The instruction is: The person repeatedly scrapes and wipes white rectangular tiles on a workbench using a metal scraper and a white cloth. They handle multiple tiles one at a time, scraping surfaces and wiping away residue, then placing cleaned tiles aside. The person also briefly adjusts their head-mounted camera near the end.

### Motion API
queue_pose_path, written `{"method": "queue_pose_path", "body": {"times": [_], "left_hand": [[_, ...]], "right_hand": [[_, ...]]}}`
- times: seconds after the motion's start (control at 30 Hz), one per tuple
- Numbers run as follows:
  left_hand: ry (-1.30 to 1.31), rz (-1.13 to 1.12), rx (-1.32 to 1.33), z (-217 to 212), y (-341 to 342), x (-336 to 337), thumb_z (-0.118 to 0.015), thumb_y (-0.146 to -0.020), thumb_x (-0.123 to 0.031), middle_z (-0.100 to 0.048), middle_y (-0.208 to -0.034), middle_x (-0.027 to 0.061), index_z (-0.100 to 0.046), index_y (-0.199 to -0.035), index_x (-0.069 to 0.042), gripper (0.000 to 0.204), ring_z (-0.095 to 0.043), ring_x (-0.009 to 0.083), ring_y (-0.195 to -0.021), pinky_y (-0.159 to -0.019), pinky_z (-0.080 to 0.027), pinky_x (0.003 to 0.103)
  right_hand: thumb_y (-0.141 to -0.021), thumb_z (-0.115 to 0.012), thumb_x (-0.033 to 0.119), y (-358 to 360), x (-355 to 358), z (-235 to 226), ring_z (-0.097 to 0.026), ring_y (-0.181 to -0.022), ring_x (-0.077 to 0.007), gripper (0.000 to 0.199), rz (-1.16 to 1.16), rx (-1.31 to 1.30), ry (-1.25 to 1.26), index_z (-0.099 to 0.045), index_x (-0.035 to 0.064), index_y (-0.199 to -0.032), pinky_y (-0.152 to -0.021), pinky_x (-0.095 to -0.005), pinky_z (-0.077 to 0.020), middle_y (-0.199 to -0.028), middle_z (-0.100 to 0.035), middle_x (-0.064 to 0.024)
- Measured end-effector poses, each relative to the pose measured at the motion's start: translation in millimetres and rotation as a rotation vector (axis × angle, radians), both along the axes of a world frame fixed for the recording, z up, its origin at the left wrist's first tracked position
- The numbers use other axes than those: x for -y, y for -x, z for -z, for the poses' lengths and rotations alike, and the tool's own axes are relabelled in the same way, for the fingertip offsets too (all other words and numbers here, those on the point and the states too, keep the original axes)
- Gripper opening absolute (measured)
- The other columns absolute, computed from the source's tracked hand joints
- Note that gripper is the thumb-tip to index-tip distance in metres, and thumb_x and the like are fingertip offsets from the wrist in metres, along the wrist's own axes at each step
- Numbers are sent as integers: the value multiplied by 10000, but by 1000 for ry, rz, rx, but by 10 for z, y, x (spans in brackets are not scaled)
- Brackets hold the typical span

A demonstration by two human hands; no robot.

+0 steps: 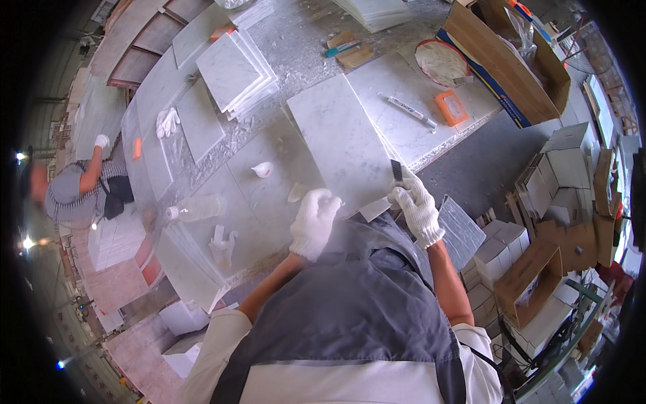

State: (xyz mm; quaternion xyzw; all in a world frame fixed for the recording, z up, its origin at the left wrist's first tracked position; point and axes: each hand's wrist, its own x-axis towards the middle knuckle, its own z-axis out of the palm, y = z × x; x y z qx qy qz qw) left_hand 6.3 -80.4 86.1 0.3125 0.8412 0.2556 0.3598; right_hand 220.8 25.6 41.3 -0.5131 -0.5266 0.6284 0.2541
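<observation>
My right hand [418,214], in a white knit glove, is closed on a small dark piece with a ridged face [396,170]; its exact kind is unclear. Beside it is the near right edge of a stack of grey-veined white marble tiles [340,135]. My left hand [313,223], gloved alike, has its fingers curled together at the stack's near left corner. Whatever it may pinch is too small to make out. Between the hands, a small pale strip [375,209] shows against my grey apron [350,296].
Right of the tiles lie a white marker [408,110], an orange block [451,108] and a round dish of white powder [441,62]. An open carton [505,64] stands beyond. A plastic bottle [196,209] and more tiles [235,73] are leftward. Another person [84,188] works far left.
</observation>
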Motion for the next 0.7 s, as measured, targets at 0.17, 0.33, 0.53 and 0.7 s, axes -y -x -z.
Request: {"method": "queue_pose_path", "body": {"times": [0.17, 0.33, 0.53, 0.7], "left_hand": [[86, -168, 4, 116, -12, -182, -673, -886, -492, -651, -1209, 163, -569, -1235, -81, 549, -609, 325, -1153, -1017, -425, 411], [56, -168, 182, 304, 66, -332, -650, -870, -593, -616, -1260, 234, -556, -1257, -13, 703, -577, 332, -1190, -1032, -405, 401], [74, -164, 170, 512, 111, -424, -630, -866, -657, -656, -1218, 214, -587, -1279, -11, 768, -618, 310, -1111, -982, -434, 394], [75, -143, 169, 530, 160, -451, -612, -880, -661, -698, -1161, 177, -660, -1242, -35, 725, -635, 292, -1116, -985, -442, 382]], "right_hand": [[-941, -638, 179, 76, -103, 124, -645, -1115, -243, 372, -93, 26, -127, -627, 21, -1278, -975, -330, -493, -1341, -614, -142], [-945, -624, 179, 66, -118, 35, -665, -1038, -296, 284, -202, 190, -235, -659, 25, -1181, -908, -368, -515, -1195, -662, -172], [-896, -666, 129, 47, -76, -128, -597, -1217, -386, 184, -287, 232, -380, -693, 25, -1046, -988, -380, -494, -1272, -626, -259], [-895, -664, 128, 39, -59, -191, -601, -1223, -370, 186, -303, 251, -337, -699, 39, -1055, -980, -370, -498, -1291, -623, -257]]}}
